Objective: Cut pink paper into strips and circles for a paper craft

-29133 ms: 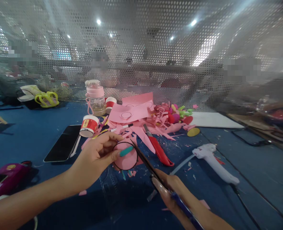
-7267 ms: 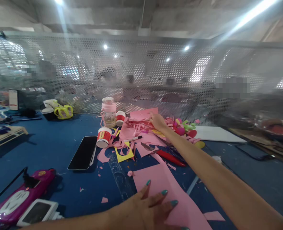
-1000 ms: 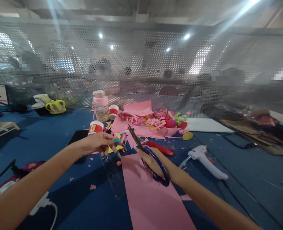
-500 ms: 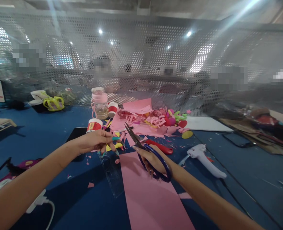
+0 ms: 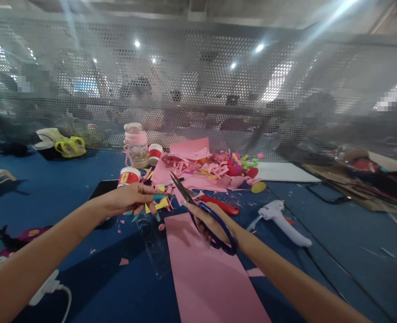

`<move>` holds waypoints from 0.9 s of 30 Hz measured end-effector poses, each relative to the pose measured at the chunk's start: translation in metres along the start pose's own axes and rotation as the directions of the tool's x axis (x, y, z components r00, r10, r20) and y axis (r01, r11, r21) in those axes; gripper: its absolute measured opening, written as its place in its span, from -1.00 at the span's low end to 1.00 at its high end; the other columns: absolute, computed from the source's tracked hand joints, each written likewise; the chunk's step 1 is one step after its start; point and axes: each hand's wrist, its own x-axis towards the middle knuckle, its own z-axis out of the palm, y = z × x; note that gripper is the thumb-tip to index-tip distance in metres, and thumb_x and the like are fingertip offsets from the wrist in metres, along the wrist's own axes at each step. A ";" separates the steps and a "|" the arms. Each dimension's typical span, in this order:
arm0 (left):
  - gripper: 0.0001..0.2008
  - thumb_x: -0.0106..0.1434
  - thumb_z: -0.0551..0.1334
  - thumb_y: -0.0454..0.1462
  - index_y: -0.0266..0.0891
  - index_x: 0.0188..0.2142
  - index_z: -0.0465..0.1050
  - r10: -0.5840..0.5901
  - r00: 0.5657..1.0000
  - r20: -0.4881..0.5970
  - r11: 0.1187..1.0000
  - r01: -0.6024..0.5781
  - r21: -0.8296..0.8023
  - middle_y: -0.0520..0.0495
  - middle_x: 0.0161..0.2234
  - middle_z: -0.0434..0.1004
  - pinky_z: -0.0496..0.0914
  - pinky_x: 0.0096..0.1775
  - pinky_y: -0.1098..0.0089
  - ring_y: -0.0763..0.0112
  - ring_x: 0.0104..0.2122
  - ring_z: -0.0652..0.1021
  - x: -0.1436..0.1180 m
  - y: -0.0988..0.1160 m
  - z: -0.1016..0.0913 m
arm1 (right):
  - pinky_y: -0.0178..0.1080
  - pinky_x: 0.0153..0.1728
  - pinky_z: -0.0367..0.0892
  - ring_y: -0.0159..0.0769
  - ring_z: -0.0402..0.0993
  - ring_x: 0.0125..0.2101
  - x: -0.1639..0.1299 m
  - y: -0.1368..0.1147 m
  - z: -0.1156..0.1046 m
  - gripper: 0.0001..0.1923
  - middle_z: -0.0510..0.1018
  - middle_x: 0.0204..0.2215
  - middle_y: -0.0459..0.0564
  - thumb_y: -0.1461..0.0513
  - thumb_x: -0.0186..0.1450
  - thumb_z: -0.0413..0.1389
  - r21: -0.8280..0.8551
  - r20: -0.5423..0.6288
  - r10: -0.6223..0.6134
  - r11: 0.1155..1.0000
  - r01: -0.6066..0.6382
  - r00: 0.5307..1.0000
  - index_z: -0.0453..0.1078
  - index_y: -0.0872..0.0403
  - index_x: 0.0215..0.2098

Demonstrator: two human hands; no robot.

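My right hand (image 5: 215, 224) grips a pair of scissors (image 5: 181, 190) by its dark blue handles, the blades slightly apart and pointing up and to the left. My left hand (image 5: 129, 199), with long teal nails, hovers left of the blade tips. Its fingers are bent and apart, and I see nothing held in them. Below the scissors lies a large sheet of pink paper (image 5: 205, 273), flat on the blue table. A clear plastic ruler (image 5: 154, 251) rests along the sheet's left side.
Behind the hands is a heap of pink paper scraps (image 5: 215, 168). A red-handled tool (image 5: 222, 205) and a white glue gun (image 5: 284, 224) lie to the right. Paper cups (image 5: 128, 176) and a pink-lidded bottle (image 5: 136, 146) stand at the back left. A perforated metal screen (image 5: 198, 89) borders the table.
The whole view has shifted slightly, so things appear a little further left. My left hand has tilted slightly, its fingertips near the blade tips. The scissors stay in my right hand.
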 end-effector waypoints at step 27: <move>-0.56 0.18 0.20 -0.28 -0.15 0.08 0.30 0.014 0.995 0.096 1.000 -0.012 -0.023 -0.05 -0.49 0.58 0.14 -0.70 0.63 0.68 -0.75 0.35 0.000 -0.002 -0.002 | -0.42 -0.71 0.20 -0.47 0.27 -0.74 0.008 0.008 0.002 -0.53 0.32 -0.75 -0.15 -0.09 0.21 -0.03 0.216 0.089 0.042 0.974 -0.060 0.995 0.21 0.09 -0.63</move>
